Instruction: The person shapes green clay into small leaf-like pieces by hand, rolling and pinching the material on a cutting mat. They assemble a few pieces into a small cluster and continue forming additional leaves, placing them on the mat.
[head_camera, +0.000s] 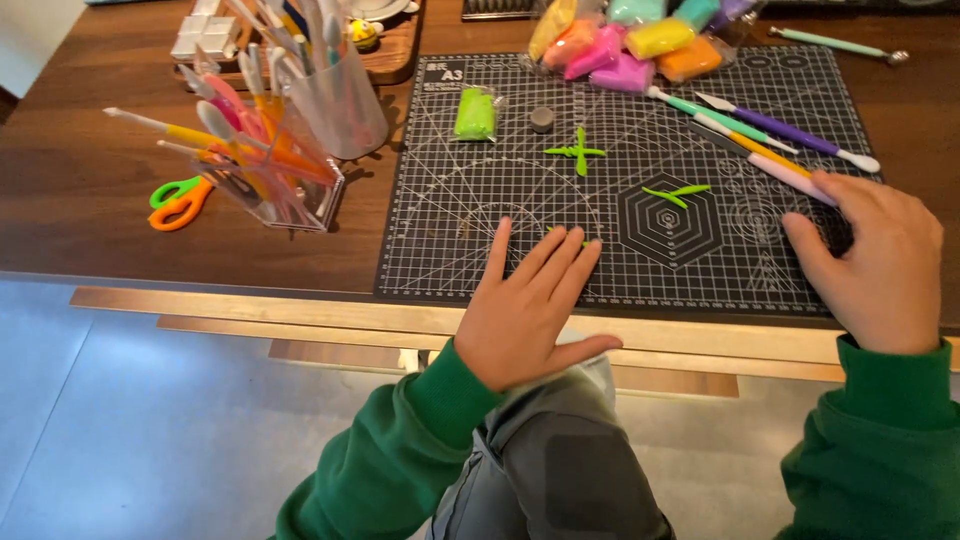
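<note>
The dark gridded cutting mat (500, 250) lay square on the brown wooden table (80, 180), keeping the clay off the wood. The left hand (525, 305) was spread flat, fingers pressed on a thin bright-green clay strip (583, 240) near the mat's front edge, apparently rolling it (only its tip showed). The right hand (880, 265) rested curled at the mat's right edge; I could not tell whether it held anything. Two green clay leaf sprigs, one crossed (577, 151), one slimmer (676, 192), sat mid-mat.

Small clear packet of green clay (476, 113) on the mat; colourful clay bags (625, 45) behind.
</note>
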